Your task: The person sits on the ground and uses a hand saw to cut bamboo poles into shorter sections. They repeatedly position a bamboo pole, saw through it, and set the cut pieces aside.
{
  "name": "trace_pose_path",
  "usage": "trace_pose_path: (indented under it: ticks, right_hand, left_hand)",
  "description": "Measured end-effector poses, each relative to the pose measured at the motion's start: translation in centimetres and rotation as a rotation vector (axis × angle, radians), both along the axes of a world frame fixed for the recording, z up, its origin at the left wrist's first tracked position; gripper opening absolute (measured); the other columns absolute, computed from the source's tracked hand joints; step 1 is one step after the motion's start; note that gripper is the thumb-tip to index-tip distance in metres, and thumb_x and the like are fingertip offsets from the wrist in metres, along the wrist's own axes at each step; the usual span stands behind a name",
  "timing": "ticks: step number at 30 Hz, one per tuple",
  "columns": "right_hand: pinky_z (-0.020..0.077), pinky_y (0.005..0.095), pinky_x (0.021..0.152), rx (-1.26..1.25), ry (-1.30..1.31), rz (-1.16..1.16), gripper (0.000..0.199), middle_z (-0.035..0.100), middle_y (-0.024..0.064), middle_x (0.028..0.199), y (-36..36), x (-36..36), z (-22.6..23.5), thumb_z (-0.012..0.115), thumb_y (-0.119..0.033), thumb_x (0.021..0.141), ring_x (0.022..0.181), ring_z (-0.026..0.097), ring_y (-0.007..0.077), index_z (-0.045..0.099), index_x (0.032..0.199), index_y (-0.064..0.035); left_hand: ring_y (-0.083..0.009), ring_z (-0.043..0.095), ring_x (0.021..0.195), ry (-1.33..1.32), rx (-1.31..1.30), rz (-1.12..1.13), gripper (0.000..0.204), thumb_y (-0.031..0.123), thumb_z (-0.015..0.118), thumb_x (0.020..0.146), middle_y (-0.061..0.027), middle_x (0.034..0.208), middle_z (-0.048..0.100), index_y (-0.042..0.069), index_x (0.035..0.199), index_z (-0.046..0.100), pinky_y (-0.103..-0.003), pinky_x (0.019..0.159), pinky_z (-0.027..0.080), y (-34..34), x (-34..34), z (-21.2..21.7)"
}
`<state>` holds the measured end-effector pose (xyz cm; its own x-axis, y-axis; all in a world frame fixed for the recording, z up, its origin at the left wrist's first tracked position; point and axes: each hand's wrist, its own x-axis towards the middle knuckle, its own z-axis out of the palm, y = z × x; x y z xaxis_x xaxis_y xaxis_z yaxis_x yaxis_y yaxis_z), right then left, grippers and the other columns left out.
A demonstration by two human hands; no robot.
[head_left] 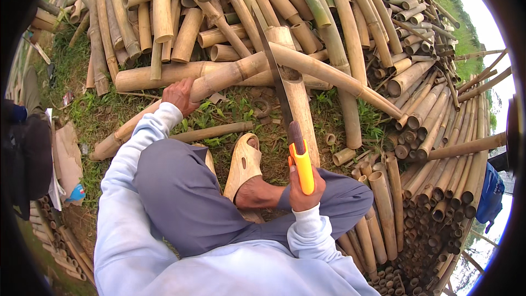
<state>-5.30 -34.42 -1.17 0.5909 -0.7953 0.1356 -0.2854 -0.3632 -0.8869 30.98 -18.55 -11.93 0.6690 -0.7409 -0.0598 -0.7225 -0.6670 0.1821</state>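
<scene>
My left hand (181, 97) is wrapped round a long bamboo pole (227, 77), which runs from the lower left up toward the middle. The fingers of my right hand (306, 191) close on the yellow-orange handle of a hand saw (282, 98). Its long dark blade points away from me and crosses the pole. On the blade's right side, a bamboo length (334, 77) slopes down to the right. Beneath the crossing lies a thicker bamboo piece (301, 115) with a cut-out in its upper side. How deep the blade sits in the pole I cannot tell.
Bamboo lengths (161, 8) are heaped across the far side, and stacked poles (438, 153) fill the right. My sandalled foot (244, 167) is on the grass near a thin bamboo stick (211, 131). A cardboard sheet (68, 156) lies at the left; a blue bag (490, 194) is far right.
</scene>
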Motion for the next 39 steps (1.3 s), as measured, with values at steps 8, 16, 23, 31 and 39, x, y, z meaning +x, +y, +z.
trace_pose_path:
  ticks: [8, 16, 23, 31, 39]
  right_hand:
    - [0.0459, 0.0356, 0.055, -0.047, 0.066, 0.076, 0.013, 0.058, 0.0139, 0.064, -2.2, -1.0, 1.4, 0.075, -0.002, 0.087, 0.054, 0.059, 0.0306, 0.062, 0.085, 0.0011]
    - [0.0480, 0.0298, 0.059, 0.024, 0.178, 0.149, 0.011, 0.062, 0.0100, 0.068, -2.9, -7.6, 6.4, 0.072, 0.000, 0.087, 0.058, 0.062, 0.0180, 0.070, 0.098, 0.0036]
    - [0.0461, 0.0321, 0.057, 0.074, 0.174, 0.158, 0.011, 0.061, 0.0121, 0.068, -2.5, -4.0, 4.0, 0.073, -0.001, 0.088, 0.057, 0.060, 0.0199, 0.063, 0.087, 0.0023]
    - [0.0487, 0.0263, 0.062, 0.117, 0.169, 0.038, 0.011, 0.068, 0.0082, 0.076, -1.1, -5.2, 5.9, 0.073, 0.000, 0.089, 0.064, 0.064, 0.0134, 0.071, 0.098, 0.0047]
    - [0.0479, 0.0295, 0.059, 0.144, -0.050, -0.020, 0.013, 0.064, 0.0095, 0.071, -1.8, 0.1, 2.9, 0.074, -0.003, 0.090, 0.060, 0.061, 0.0147, 0.070, 0.100, 0.0030]
  left_hand:
    - [-0.0359, 0.068, 0.100, -0.089, -0.185, 0.036, 0.062, 0.024, 0.086, 0.065, -0.0134, 0.107, 0.068, 0.009, 0.118, 0.058, -0.044, 0.091, 0.055, 1.2, -0.9, -1.9]
    - [-0.0351, 0.065, 0.104, -0.125, -0.161, -0.130, 0.063, 0.023, 0.088, 0.066, -0.0125, 0.111, 0.067, 0.008, 0.119, 0.058, -0.044, 0.091, 0.054, 2.3, 4.1, -0.4]
    - [-0.0363, 0.064, 0.104, -0.112, -0.037, -0.049, 0.066, 0.016, 0.088, 0.063, -0.0129, 0.109, 0.066, 0.010, 0.120, 0.056, -0.047, 0.091, 0.053, 1.1, 3.8, -1.3]
    - [-0.0362, 0.064, 0.112, -0.026, -0.236, -0.055, 0.071, 0.022, 0.090, 0.064, -0.0139, 0.118, 0.067, 0.009, 0.125, 0.057, -0.046, 0.095, 0.053, 1.8, 4.4, -2.0]
    - [-0.0395, 0.066, 0.109, 0.044, -0.226, -0.094, 0.069, 0.024, 0.083, 0.066, -0.0187, 0.114, 0.069, 0.008, 0.129, 0.060, -0.048, 0.093, 0.054, 0.7, 2.9, -0.8]
